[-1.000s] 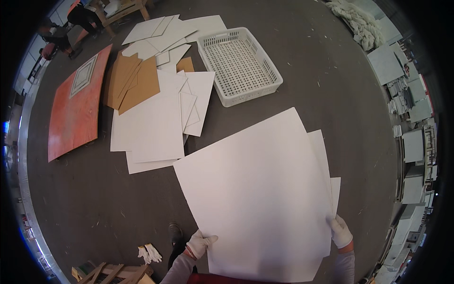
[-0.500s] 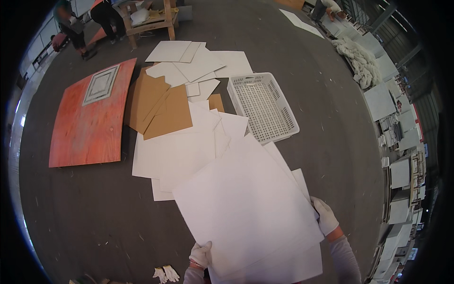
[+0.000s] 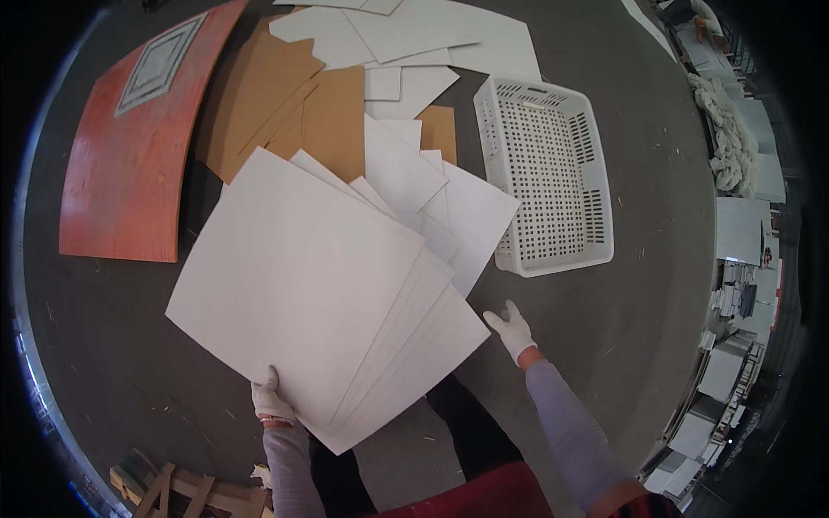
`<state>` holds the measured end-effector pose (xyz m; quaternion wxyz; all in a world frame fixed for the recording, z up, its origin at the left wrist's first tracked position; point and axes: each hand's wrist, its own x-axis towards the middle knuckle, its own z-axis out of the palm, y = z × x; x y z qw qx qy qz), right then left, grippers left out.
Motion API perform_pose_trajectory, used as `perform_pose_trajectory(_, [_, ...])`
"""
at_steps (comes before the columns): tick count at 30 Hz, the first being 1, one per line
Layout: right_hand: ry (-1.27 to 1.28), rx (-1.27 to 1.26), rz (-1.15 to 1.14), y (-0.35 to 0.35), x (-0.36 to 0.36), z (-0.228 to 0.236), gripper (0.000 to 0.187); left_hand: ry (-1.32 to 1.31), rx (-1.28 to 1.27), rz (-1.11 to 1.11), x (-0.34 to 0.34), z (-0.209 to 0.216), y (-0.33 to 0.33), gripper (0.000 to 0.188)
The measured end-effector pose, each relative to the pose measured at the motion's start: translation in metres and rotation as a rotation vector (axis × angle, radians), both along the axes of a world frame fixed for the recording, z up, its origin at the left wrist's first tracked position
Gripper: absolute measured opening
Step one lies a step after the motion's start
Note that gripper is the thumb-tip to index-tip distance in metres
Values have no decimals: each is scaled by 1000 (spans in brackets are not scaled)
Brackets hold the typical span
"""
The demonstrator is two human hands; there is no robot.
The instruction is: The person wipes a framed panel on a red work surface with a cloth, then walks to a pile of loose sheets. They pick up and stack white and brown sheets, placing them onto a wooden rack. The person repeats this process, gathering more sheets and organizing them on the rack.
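Observation:
A fanned stack of large white sheets (image 3: pixel 302 276) lies slantwise in front of me, several edges showing along its right side. My left hand (image 3: pixel 271 399), in a white glove, grips the near left edge with the thumb on top; its other fingers are hidden underneath. Just off the right corner of the stack is my right hand (image 3: pixel 511 331), also gloved, with fingers apart and nothing in it. Beyond and partly under the stack, more white sheets (image 3: pixel 475 216) and brown cardboard sheets (image 3: pixel 337 121) overlap in a loose pile on the floor.
A white perforated plastic basket (image 3: pixel 553 173) stands right of the pile. On the left lies a red board (image 3: pixel 129 190) bearing a grey framed panel (image 3: pixel 162 66). Wooden slats (image 3: pixel 194 494) are at the lower left. Panels and stacked goods (image 3: pixel 725 367) line the far right side.
The held sheets have swung left and turned, their edges fanned out. My right hand has come off their right edge and opened. The view has shifted, bringing my legs into sight.

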<state>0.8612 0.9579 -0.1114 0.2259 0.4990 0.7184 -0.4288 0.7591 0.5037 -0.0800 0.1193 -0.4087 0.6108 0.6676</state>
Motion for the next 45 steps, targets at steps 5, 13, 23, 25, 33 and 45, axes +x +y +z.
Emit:
perform_pose_trajectory(5, [190, -7, -246, 18, -35, -112, 96, -122, 72, 88, -40, -128, 1, 42])
perform_pose_trajectory(13, [551, -543, -666, -19, -53, -193, 59, -601, -26, -119, -17, -228, -44, 41])
perform_pose_trajectory(23, [272, -682, -201, -132, -66, -193, 43, -171, 361, 158, -19, -249, -127, 49])
perform_pose_trajectory(25, [326, -641, -178, -133, -74, -202, 39, -281, 544, 204, -37, -247, -134, 48])
perform_pose_trajectory(33, [467, -711, -529, -134, -115, -137, 32, -132, 255, 52, -31, -201, -115, 52])
perform_pose_trajectory(45, [257, -582, -758, -162, 57, 120, 27, -106, 334, 8, 59, 99, -104, 51])
